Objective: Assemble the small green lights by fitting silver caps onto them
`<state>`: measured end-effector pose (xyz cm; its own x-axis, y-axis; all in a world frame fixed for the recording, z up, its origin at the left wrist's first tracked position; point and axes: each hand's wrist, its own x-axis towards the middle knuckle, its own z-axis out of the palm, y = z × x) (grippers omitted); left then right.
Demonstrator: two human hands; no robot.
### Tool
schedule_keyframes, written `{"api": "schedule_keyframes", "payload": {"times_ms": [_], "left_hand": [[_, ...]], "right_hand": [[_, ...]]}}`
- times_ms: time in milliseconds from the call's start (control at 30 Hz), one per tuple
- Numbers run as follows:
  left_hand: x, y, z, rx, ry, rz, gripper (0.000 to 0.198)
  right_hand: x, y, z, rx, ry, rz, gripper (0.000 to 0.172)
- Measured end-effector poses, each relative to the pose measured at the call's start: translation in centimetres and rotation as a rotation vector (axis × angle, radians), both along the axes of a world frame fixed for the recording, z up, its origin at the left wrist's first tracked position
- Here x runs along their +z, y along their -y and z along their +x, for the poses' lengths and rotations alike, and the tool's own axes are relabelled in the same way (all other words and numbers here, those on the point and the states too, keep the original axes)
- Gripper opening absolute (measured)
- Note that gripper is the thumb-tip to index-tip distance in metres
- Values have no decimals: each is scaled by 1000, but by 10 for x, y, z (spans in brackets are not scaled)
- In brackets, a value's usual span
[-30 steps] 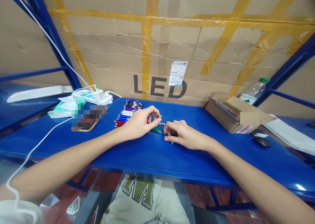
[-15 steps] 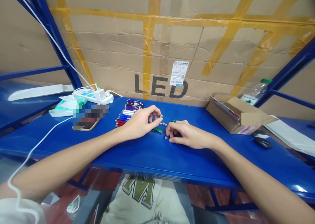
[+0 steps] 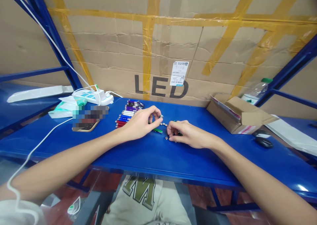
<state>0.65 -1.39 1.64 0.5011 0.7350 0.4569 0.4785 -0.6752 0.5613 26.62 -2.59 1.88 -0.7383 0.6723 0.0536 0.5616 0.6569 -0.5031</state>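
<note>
Lap: closest in, a pale shirt (image 3: 140,188) with olive lettering shows under the front edge of the bench (image 3: 148,152).
Forearms: both bare arms run up across the blue top and meet near its middle.
Right hand: the right hand (image 3: 185,134) lies low on the bench, fingers curled down over a dark piece (image 3: 178,133). It is mostly hidden, so I cannot tell whether the grip is clamped on it or just resting over it.
Loose disc: one small disc (image 3: 166,138) lies on the bench just by the right fingertips.
Green tube: a short green tube (image 3: 158,130) lies flat between the two hands, under the left fingers.
Left hand: the left hand (image 3: 142,122) is raised a little, with thumb and forefinger closed in a pinch grip on a small round piece (image 3: 161,116).
Disc row: a short row of discs (image 3: 163,123) sits on the bench just beneath that pinch, in the gap between the hands.
Tube stack: behind the left hand, coloured tubes (image 3: 127,116) lie side by side in red, blue, white and purple.
Left side: a phone (image 3: 85,127), a tissue pack (image 3: 64,109) and a white power strip (image 3: 92,95); its cable (image 3: 42,139) trails off the front.
Right side: an open cardboard box (image 3: 237,117), a black mouse (image 3: 263,142) near it, and a clear bottle (image 3: 255,91) behind.
Back: a taped cardboard wall (image 3: 111,63) printed LED, with a white label (image 3: 180,73).
</note>
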Motion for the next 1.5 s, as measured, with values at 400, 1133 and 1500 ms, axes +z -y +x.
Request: {"api": "schedule_keyframes", "payload": {"times_ms": [400, 1133, 1500], "left_hand": [[0, 0, 0, -3, 5, 5, 18], [1, 1, -1, -2, 3, 4, 18], [0, 1, -1, -12, 8, 7, 18]], "right_hand": [[-4, -2, -1, 15, -75, 31, 8], [14, 1, 11, 8, 136, -48, 12], [10, 4, 2, 7, 92, -36, 12]]}}
